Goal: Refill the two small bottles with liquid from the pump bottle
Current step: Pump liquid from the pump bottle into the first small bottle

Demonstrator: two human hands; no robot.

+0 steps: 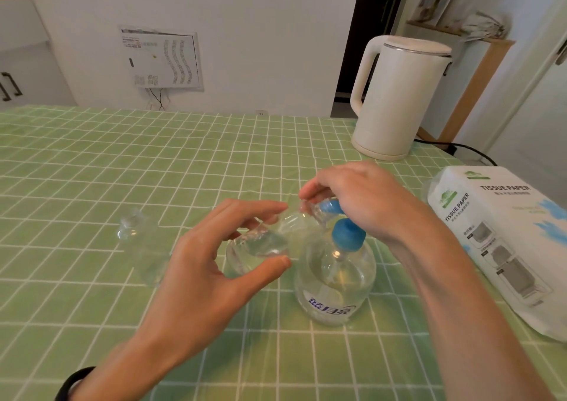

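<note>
We see one small clear bottle [267, 242] held off the desk [92, 161], tilted with its neck up and to the right towards the blue spout [329, 206] of the pump bottle [334, 290]. Our left hand [208, 265] pinches this small bottle between thumb and curled fingers, with the thumb under its base. The pump bottle stands upright on the desk just right of it. It is clear, partly filled with clear liquid and topped by a blue pump head [348, 236]. Our right hand [362, 198] arches over that head from the right, with its fingers curled down round the spout where it meets the small bottle's mouth.

Well to the left a second small bottle [132, 227] stands on the green checked cloth. It is so blurred and transparent that we can only take it for the other bottle.

At the far right of the desk stands a white electric kettle [395, 100]. A pack of tissue paper [503, 216] lies near the right edge. A black wristband [73, 380] circles our left wrist.
</note>
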